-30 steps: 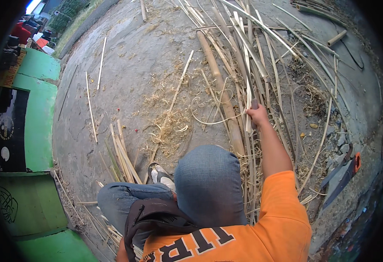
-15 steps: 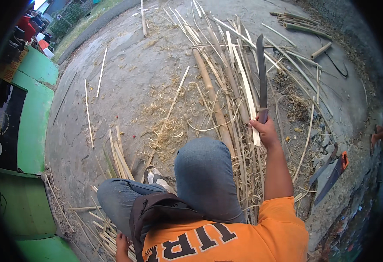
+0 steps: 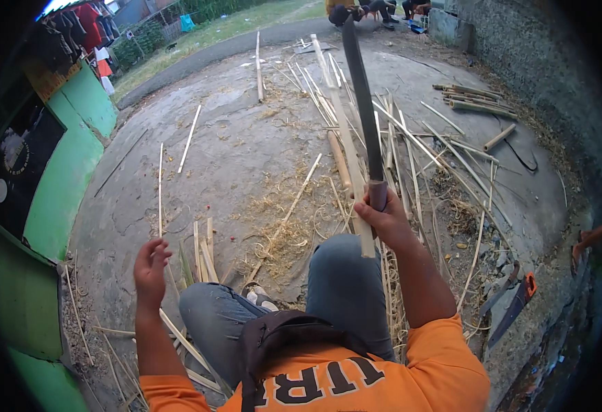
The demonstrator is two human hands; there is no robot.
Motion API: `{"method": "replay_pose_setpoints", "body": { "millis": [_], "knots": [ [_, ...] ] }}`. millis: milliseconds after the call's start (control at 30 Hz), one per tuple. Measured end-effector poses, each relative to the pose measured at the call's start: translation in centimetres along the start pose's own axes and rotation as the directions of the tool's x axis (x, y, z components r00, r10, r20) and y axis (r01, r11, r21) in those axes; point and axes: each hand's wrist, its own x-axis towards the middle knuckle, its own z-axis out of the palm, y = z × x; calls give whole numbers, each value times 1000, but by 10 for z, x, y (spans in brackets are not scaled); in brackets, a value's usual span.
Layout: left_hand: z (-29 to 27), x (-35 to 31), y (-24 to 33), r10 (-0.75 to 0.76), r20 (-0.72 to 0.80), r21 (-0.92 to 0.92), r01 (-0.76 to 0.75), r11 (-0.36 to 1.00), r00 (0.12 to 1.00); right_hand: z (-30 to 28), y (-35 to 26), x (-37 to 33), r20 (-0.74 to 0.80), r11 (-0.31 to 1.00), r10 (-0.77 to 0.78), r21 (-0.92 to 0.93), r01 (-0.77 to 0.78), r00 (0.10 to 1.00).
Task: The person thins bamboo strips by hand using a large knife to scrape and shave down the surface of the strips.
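In front of my right knee, my right hand (image 3: 391, 223) grips the handle of a machete (image 3: 365, 103), whose long dark blade stands upright and leans slightly left. Pinched in the same hand is a flat pale bamboo strip (image 3: 367, 240), running alongside the blade and away from me. My left hand (image 3: 151, 268) is raised beyond my left knee, its fingers loosely bent and apart, with nothing seen in it. Under and beyond my right hand lies a pile of split bamboo strips (image 3: 402, 161) with a thicker bamboo pole (image 3: 339, 161).
Curly shavings (image 3: 280, 230) cover the concrete between loose strips. To my right lie a handsaw (image 3: 515, 309) and a curved blade (image 3: 500, 292). Short bamboo poles (image 3: 479, 106) are stacked at the far right. A green wall (image 3: 53, 192) bounds the left; people (image 3: 383, 10) sit far ahead.
My left hand has risen from beside the bamboo at my lower left, off my left hip. The right hand has moved left with the machete and strip. My view has tilted up.
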Motion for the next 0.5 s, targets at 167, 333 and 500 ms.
{"method": "replay_pose_setpoints", "body": {
  "millis": [167,333,500],
  "knots": [
    [99,40,60,-9,635,-48,51,998,772,92,6,19,110,994,-56,99,45,992],
    [145,31,97,47,703,-313,249,917,710,151,31,26,239,974,-151,204,102,959],
    [134,30,68,65,655,-408,280,869,753,191,11,4,295,959,-144,276,60,945]
  ]
}}
